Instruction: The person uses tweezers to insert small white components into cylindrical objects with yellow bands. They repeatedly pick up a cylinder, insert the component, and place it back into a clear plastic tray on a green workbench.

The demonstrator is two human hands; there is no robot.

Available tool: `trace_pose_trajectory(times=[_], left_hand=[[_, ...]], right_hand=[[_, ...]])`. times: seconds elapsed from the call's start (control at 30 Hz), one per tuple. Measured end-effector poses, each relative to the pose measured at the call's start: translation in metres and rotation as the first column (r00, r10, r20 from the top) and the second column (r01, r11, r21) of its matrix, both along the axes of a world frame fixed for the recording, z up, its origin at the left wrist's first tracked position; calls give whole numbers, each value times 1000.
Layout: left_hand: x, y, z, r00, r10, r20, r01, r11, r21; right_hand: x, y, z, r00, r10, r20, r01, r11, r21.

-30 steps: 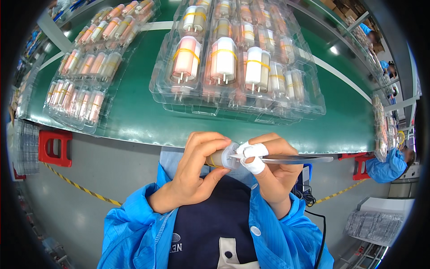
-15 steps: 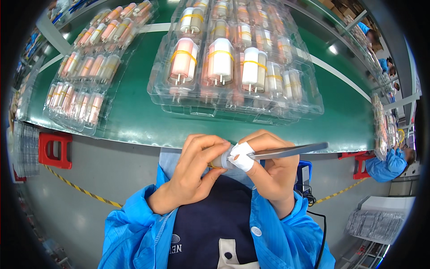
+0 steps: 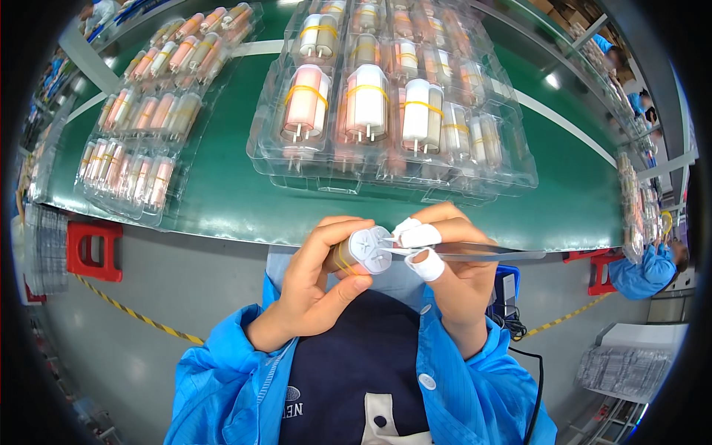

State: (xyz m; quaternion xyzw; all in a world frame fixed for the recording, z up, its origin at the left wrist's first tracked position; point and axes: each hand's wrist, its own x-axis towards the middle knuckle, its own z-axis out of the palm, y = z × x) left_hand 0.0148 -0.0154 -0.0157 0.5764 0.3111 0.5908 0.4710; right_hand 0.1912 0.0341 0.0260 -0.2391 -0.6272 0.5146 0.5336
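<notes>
My left hand grips a rubber-banded bundle of cylinders near the table's front edge. The pale round ends, with small slots or marks on them, face right. My right hand holds metal tweezers, their points at the bundle's end face. White tape wraps the thumb and a finger of that hand. Whether the points pinch a small part or only touch the end cannot be made out. Beyond my hands, a stack of clear plastic trays carries similar banded pink, white and grey bundles, thin pins sticking out of their lower ends.
On the green table, more filled trays lie at the left. Red stools stand at both sides. A blue bin and a black cable are by my right arm. A person in blue works at the far right.
My left hand has turned the bundle so that its end face shows. My right hand has shifted slightly, and the tweezers have swung, their back end lower than before.
</notes>
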Motion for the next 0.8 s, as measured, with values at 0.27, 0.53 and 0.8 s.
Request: trace_pose_trajectory(times=[0.27,0.53,0.8], left_hand=[[1,0,2,999,17,-30,-16,999,28],[-1,2,0,981,61,-183,-32,987,158],[-2,2,-1,969,96,-229,-48,977,207]], right_hand=[[-2,-6,5,994,-107,4,107,990,-96],[-6,-8,3,993,-117,-1,117,991,-69],[-6,-9,3,993,-118,27,119,991,-56]])
